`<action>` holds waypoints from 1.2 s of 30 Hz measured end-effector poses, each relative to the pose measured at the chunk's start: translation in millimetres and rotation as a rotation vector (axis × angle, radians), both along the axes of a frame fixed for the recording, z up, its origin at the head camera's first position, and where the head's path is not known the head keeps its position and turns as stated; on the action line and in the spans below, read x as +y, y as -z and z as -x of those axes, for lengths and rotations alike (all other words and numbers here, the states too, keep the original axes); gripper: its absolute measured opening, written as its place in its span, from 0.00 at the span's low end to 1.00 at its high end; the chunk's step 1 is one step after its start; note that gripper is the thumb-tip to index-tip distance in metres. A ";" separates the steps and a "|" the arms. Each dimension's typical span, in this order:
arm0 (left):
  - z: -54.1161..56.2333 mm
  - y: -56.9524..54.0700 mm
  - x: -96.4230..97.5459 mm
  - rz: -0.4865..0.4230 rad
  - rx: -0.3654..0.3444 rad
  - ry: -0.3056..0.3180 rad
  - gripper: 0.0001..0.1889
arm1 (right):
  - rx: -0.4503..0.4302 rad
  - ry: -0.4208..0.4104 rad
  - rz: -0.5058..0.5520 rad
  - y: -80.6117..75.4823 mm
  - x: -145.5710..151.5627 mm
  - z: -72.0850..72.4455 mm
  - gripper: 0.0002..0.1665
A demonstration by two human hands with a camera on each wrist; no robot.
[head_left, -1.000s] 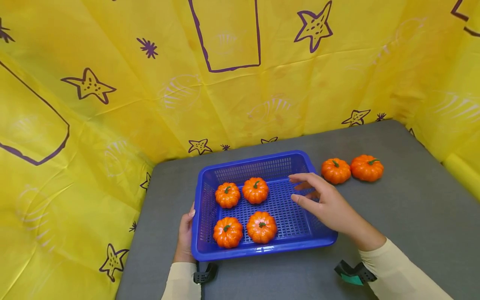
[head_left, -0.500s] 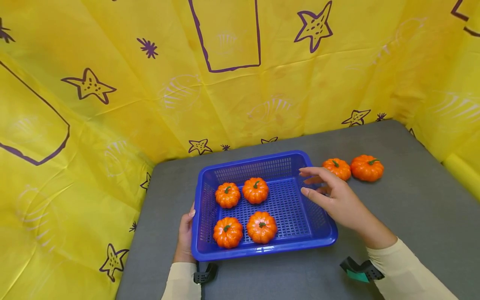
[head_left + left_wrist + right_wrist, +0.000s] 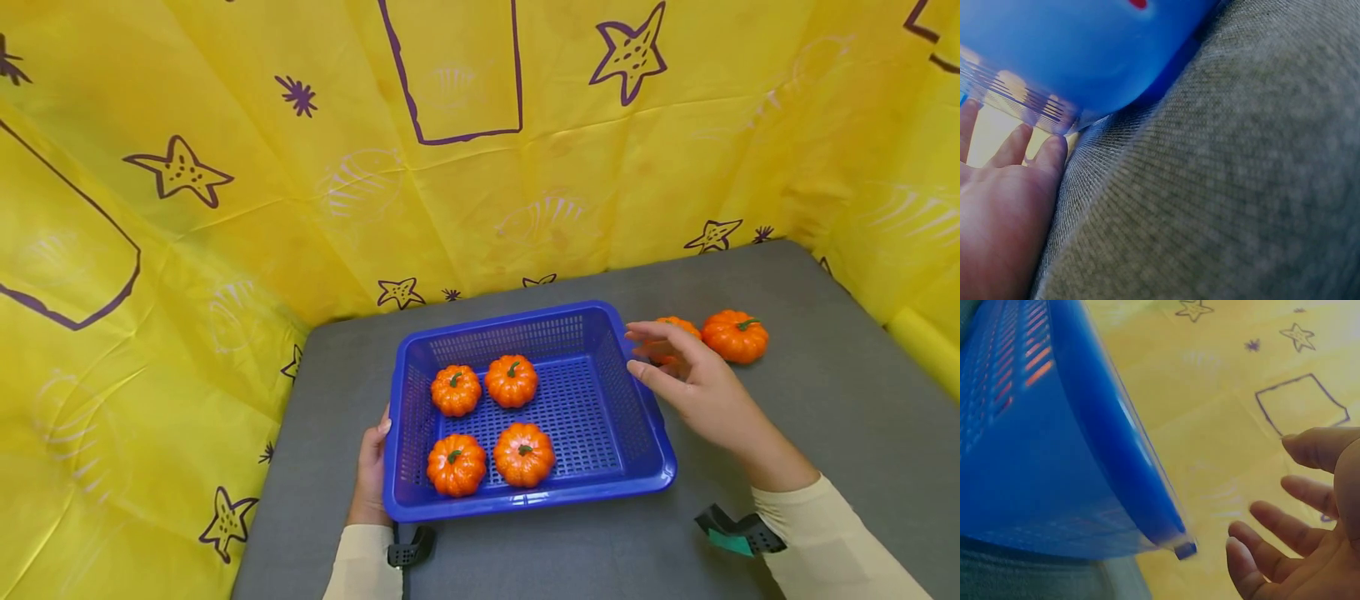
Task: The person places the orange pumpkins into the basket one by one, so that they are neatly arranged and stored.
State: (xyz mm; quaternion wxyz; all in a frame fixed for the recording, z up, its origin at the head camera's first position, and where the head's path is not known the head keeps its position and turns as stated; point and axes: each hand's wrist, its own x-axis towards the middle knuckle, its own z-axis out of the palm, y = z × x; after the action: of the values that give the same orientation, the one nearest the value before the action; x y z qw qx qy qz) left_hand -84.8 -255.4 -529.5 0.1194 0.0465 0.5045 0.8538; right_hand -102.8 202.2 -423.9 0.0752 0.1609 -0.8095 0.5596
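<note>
A blue plastic basket (image 3: 528, 500) with slotted walls sits on the table, several small orange pumpkins inside, one of them a front pumpkin (image 3: 524, 455). My left hand (image 3: 371, 471) is at the basket's left side; in the left wrist view the fingertips of that left hand (image 3: 1010, 200) touch the outer wall, fingers fairly straight. Just past the right rim, my right hand (image 3: 708, 387) hovers with fingers spread and loosely bent, holding nothing. It partly hides the nearer outside pumpkin (image 3: 684, 323). The right wrist view shows that right hand (image 3: 1300, 537) apart from the basket wall (image 3: 1016, 444).
Farther right on the grey table (image 3: 832, 400) rests another pumpkin (image 3: 735, 337), beside the partly hidden one. Yellow cloth (image 3: 480, 208) with purple starfish drawings rises behind the table and on both sides. A black band (image 3: 738, 531) is on the right wrist.
My right hand has moved from above the basket to the right, past its rim, and now covers part of the nearer outside pumpkin. The left hand and the basket have stayed put.
</note>
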 end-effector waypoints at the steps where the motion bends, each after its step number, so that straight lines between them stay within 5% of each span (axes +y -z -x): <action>1: 0.0 -0.1 0.0 0.001 0.000 0.000 0.34 | -0.004 0.003 0.007 -0.4 1.6 0.2 0.28; 36: 1.2 0.9 0.7 0.021 0.006 0.008 0.34 | 0.002 0.238 0.005 16.4 62.6 5.9 0.27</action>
State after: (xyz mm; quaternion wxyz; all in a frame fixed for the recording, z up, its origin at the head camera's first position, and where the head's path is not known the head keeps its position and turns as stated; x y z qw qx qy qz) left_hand -86.0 -254.8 -530.5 0.1218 0.0498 0.5135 0.8480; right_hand -108.7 264.8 -440.3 0.1422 0.0639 -0.8214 0.5486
